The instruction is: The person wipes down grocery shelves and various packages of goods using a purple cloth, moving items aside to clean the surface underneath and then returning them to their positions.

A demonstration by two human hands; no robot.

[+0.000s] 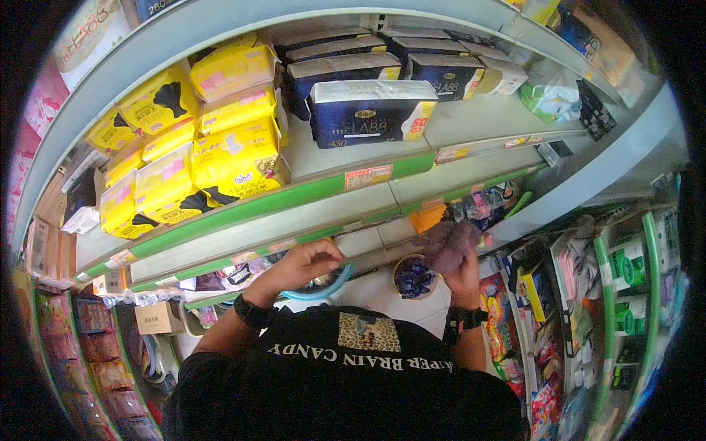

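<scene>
My right hand (463,273) grips a crumpled purple-grey cloth (449,245), raised in front of the lower shelf. My left hand (309,265) is held before my chest with curled fingers, a gap at the thumb and nothing in it. Below and beyond it shows the rim of a light-blue basin (346,277), its contents mostly hidden. A round tub (398,265) with dark-blue wrapped pieces (413,280) stands on the floor beside the cloth. Ahead, the upper shelf (353,157) bears stacked yellow sanitary pad packs (237,160) and a dark-blue pack (372,118) near its front edge.
More dark-blue packs (444,77) stand in rows behind. A light-blue curved shelf edge (595,171) crosses the right side. Hanging goods and racks (543,308) lie close to my right arm. A cardboard box (159,318) sits left, near packed racks (94,353).
</scene>
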